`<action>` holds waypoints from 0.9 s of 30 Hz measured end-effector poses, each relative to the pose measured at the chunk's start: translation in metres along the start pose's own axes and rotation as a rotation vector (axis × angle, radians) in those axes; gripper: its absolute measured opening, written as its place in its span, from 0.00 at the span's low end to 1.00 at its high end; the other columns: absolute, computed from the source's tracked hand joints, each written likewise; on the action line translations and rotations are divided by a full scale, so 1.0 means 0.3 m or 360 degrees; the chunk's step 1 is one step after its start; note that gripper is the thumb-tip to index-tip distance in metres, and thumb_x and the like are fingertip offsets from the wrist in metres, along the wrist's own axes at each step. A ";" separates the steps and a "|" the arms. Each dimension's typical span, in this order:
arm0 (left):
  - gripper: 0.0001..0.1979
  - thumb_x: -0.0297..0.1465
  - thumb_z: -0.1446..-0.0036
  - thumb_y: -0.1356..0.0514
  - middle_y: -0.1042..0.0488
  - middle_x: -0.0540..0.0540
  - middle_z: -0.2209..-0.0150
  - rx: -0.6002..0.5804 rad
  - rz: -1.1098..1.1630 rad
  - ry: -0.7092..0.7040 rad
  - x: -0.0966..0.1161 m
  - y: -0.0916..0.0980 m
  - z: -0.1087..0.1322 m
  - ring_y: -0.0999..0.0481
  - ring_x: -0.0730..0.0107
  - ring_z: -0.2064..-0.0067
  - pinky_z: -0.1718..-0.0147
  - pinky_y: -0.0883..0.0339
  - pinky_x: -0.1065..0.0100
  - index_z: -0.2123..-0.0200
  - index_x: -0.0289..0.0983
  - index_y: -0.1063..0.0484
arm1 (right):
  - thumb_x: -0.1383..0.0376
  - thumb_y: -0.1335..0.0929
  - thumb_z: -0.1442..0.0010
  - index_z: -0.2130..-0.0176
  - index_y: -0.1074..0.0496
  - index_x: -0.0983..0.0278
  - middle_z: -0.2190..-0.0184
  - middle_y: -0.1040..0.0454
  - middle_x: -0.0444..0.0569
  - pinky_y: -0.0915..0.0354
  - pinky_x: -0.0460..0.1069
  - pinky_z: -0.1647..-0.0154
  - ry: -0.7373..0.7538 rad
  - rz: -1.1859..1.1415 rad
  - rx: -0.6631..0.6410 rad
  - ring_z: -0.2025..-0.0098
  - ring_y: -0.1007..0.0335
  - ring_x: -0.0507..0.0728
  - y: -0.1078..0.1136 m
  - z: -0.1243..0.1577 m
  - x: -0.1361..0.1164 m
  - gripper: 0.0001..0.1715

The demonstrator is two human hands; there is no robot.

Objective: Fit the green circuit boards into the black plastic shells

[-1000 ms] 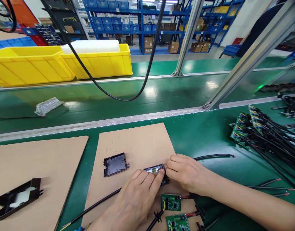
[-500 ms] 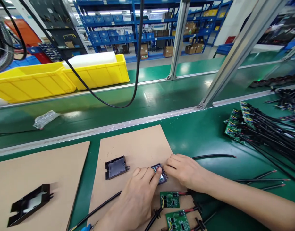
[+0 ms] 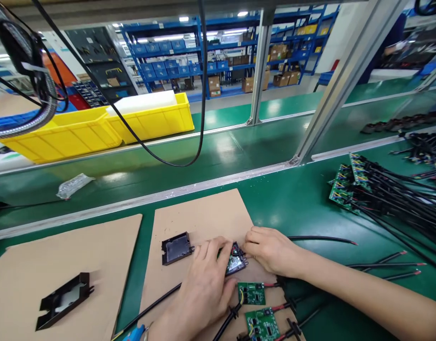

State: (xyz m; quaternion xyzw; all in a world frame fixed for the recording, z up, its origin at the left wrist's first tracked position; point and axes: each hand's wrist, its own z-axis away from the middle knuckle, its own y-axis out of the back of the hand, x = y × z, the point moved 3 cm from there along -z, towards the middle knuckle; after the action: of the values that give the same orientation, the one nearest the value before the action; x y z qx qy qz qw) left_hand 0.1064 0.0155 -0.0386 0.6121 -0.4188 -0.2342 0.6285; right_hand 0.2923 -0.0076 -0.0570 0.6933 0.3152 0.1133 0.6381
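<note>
On a cardboard sheet (image 3: 204,213) lies a small black case with a circuit board inside (image 3: 236,259). My left hand (image 3: 204,279) curls around its left side, fingers bent against it. At its right end my right hand (image 3: 269,248) pinches near where a black cable (image 3: 321,238) runs out to the right; the fingertips' hold is partly hidden. Left of my hands rests an open black case (image 3: 176,248). Two green circuit boards with cables (image 3: 251,293) lie just below the hands. Another black case (image 3: 64,300) sits on the left cardboard sheet (image 3: 107,246).
Wired boards with black cables (image 3: 381,189) are piled at the right. Metal posts (image 3: 330,90) rise behind the bench edge. Yellow bins (image 3: 150,118) stand at the back left, a black cable loop (image 3: 200,118) hangs ahead, and a blue-handled tool (image 3: 134,334) lies at the bottom.
My left index finger and thumb have drawn back from the board, showing more of it. My right hand stays nearly in place. The camera view has tilted slightly upward and shifted left.
</note>
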 end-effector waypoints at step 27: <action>0.29 0.32 0.41 0.42 0.33 0.39 0.42 0.0047 -0.0088 0.0167 -0.341 0.086 0.141 0.31 0.54 0.42 0.46 0.33 0.52 0.37 0.42 0.42 | 0.61 0.27 0.45 0.68 0.28 0.62 0.65 0.28 0.47 0.36 0.51 0.55 -0.0433 -0.0513 -0.0270 0.59 0.33 0.58 0.098 0.114 -0.127 0.08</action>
State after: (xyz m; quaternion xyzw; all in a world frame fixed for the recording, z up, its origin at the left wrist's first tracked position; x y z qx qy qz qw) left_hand 0.0113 0.0775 -0.0423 0.6441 -0.3716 -0.2128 0.6339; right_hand 0.2905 -0.0571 -0.0249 0.5866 0.3223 -0.0584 0.7407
